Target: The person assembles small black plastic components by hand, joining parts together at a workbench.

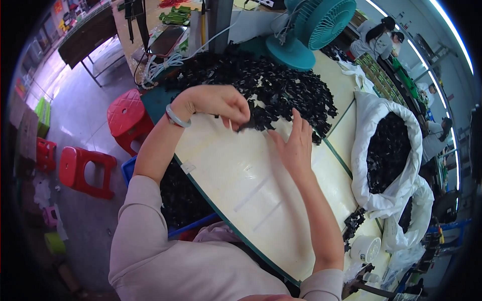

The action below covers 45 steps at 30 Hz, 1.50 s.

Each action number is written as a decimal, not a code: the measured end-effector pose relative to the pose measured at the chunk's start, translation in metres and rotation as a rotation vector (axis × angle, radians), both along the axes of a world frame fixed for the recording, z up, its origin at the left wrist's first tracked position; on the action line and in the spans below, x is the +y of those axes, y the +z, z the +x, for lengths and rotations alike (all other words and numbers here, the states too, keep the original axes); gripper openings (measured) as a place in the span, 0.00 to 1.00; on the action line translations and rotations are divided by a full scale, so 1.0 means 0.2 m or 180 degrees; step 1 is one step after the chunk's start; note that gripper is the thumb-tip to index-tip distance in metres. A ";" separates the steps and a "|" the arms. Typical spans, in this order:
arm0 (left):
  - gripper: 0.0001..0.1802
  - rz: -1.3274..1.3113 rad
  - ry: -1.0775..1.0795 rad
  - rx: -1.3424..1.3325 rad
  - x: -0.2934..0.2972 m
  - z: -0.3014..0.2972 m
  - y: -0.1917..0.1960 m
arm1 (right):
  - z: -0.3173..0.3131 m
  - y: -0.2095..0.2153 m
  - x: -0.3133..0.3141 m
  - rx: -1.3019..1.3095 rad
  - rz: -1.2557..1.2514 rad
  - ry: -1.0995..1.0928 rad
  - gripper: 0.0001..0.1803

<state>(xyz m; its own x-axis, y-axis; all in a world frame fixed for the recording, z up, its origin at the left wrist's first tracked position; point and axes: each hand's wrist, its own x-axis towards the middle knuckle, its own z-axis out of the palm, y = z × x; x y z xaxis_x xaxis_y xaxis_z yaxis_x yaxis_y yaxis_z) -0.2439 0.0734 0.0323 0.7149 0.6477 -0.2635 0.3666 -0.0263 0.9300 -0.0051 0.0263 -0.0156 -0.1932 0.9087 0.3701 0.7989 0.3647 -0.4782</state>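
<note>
A wide heap of small black plastic parts [296, 93] covers the far side of the pale tabletop [251, 185]. Over its near edge, my left hand [221, 104] is bent with the fingers curled together. What it pinches, if anything, is blurred and too small to name. Just to the right, my right hand [295, 143] has its thumb and fingers apart with nothing in them, close to the heap's near edge. A pale bangle [177, 118] circles my left wrist.
A teal fan [296, 52] stands behind the heap, near a coiled white cable [163, 65]. White sacks of black parts [359, 165] are at the right, beside a white round tub [365, 248]. A blue crate [129, 170] of parts and red stools [88, 170] are at the left.
</note>
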 end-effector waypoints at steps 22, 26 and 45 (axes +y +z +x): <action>0.04 -0.1490 -0.0040 -0.0931 -0.02 0.25 -0.22 | 0.36 -0.13 0.40 0.0990 -0.0385 -0.0904 0.35; 0.05 -0.1424 -0.0206 -0.1188 -0.02 0.31 -0.24 | 0.23 -0.10 0.38 0.1420 -0.0415 -0.0816 0.31; 0.08 -0.0122 0.0293 -0.1422 0.05 0.22 -0.13 | 0.01 0.11 0.56 0.3754 -0.2148 0.0168 0.41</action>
<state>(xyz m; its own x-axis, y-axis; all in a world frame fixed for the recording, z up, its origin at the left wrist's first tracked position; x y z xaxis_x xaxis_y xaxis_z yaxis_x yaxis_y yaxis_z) -0.2007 0.0838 0.0054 0.7038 0.7096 0.0325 -0.0714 0.0251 0.9971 -0.0029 0.1387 0.0063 -0.1135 0.9785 -0.1720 -0.2133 -0.1931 -0.9577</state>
